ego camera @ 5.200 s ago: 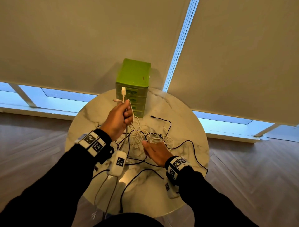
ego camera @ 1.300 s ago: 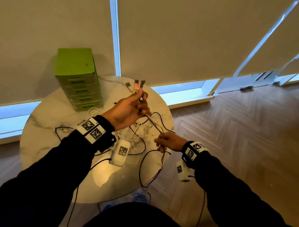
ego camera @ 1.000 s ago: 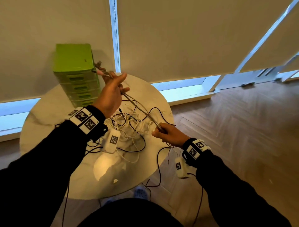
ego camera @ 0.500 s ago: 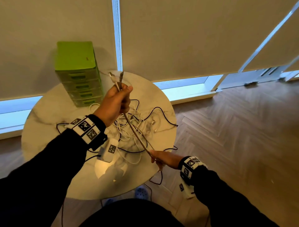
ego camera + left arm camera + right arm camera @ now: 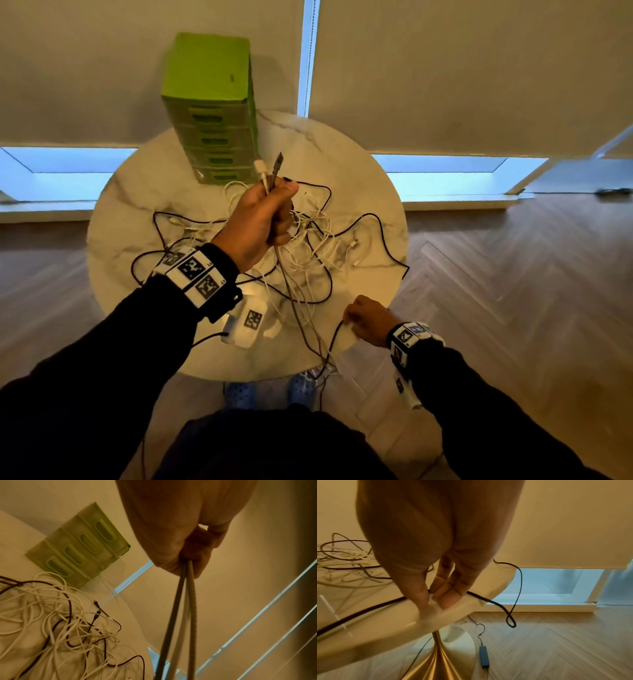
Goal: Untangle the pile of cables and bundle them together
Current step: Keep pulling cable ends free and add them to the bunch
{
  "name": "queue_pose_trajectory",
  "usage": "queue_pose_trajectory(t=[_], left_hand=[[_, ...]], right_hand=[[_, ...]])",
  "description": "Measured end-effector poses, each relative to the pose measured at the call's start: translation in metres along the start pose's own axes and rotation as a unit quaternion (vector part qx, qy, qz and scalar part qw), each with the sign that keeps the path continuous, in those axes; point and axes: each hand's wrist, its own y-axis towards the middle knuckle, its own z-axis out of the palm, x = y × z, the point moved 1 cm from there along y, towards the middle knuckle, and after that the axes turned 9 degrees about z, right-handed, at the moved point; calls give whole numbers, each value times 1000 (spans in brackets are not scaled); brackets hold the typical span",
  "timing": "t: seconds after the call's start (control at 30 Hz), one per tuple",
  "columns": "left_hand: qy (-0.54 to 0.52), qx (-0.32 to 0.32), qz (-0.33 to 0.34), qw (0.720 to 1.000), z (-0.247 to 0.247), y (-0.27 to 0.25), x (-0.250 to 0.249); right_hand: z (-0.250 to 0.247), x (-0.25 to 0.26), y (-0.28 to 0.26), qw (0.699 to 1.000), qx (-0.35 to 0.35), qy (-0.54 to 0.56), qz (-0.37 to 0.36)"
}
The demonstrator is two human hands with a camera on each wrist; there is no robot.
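Observation:
My left hand is raised over the round marble table and grips a few held cables. Their plug ends stick up above the fist, and the strands hang down past the table's front edge. A tangled pile of white and black cables lies on the table under that hand. At the front right rim, my right hand pinches a black cable between thumb and fingertips. This cable loops down off the edge.
A green drawer unit stands at the table's back, against the window blinds. The table's gold pedestal stands on a wood floor, with a dark adapter and its lead beside it. My blue shoes are under the front edge.
My right hand has let go of the strands hanging from my left hand and now pinches a black cable at the table's front right rim. The left hand stays raised with its cables.

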Motion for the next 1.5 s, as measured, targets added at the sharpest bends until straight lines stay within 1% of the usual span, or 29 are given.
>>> queue_pose_trajectory(t=[0.07, 0.13, 0.2, 0.23, 0.3, 0.33, 0.37, 0.4, 0.47, 0.5, 0.57, 0.67, 0.73, 0.77, 0.8, 0.87, 0.97, 1.07, 1.17, 1.2, 1.23, 1.27, 1.3, 1.33, 1.37, 1.4, 1.43, 1.47, 1.5], left_hand=[[3, -12, -1, 1000, 1, -3, 4], [9, -25, 0, 1000, 0, -5, 5], [17, -43, 6, 999, -2, -6, 7], [18, -52, 10, 998, -4, -7, 7], [18, -63, 15, 998, -8, -9, 7], [17, -72, 18, 997, -10, -11, 7], [18, -80, 19, 996, -11, -12, 7], [18, -93, 20, 995, -14, -13, 5], [15, -107, 20, 994, -18, -16, 3], [12, -113, 22, 993, -20, -17, 1], [6, -120, 27, 992, -25, -20, -2], [7, -126, 33, 991, -30, -24, -4], [14, -135, 31, 990, -34, -27, -4], [18, -138, 30, 990, -36, -28, -4], [22, -143, 29, 989, -38, -28, -3], [25, -151, 30, 988, -42, -30, -3], [23, -157, 29, 987, -47, -32, -5], [29, -159, 27, 986, -54, -32, -7], [34, -160, 23, 986, -63, -30, -9], [33, -162, 23, 986, -67, -28, -10], [32, -166, 23, 985, -72, -26, -13], [33, -170, 25, 985, -78, -25, -16], [35, -175, 28, 984, -84, -23, -20], [39, -180, 30, 982, -92, -21, -24], [43, -185, 32, 981, -99, -19, -29], [47, -190, 33, 980, -108, -18, -32], [51, -192, 35, 979, -114, -17, -35], [55, -193, 34, 979, -120, -16, -37], [56, -191, 32, 979, -126, -16, -40]], right_hand=[[-1, 1, 8, 1000, -24, 3, -20], [-3, 4, 15, 999, -8, -18, -34], [-4, 5, 21, 994, 20, -88, -65], [-6, 6, 24, 986, 17, -142, -89], [-11, 8, 29, 964, -36, -232, -122], [-17, 10, 33, 959, -62, -247, -126], [-25, 13, 36, 962, -80, -231, -119], [-38, 18, 42, 972, -88, -187, -109], [-70, 31, 49, 988, -108, -40, -104], [-89, 39, 52, 983, -140, 17, -114], [-127, 54, 60, 963, -223, 111, -106], [-180, 75, 70, 914, -332, 214, -98], [-203, 87, 75, 897, -355, 249, -88], [-208, 92, 77, 896, -352, 258, -84], [-207, 96, 78, 900, -338, 261, -86], [-190, 104, 80, 929, -264, 238, -101], [-143, 112, 80, 979, -125, 120, -105], [-94, 114, 77, 994, -49, 39, -92], [-65, 116, 77, 998, -15, 18, -61], [-61, 117, 79, 998, -19, 12, -51], [-60, 118, 80, 998, -44, 1, -47], [-60, 118, 82, 993, -103, -19, -55], [-65, 120, 83, 980, -181, -50, -72], [-69, 123, 85, 958, -256, -87, -93], [-74, 128, 86, 935, -318, -109, -117], [-77, 135, 88, 916, -355, -120, -144], [-78, 143, 89, 904, -367, -128, -177], [-76, 152, 92, 903, -344, -134, -219], [-71, 163, 94, 913, -283, -136, -259]])
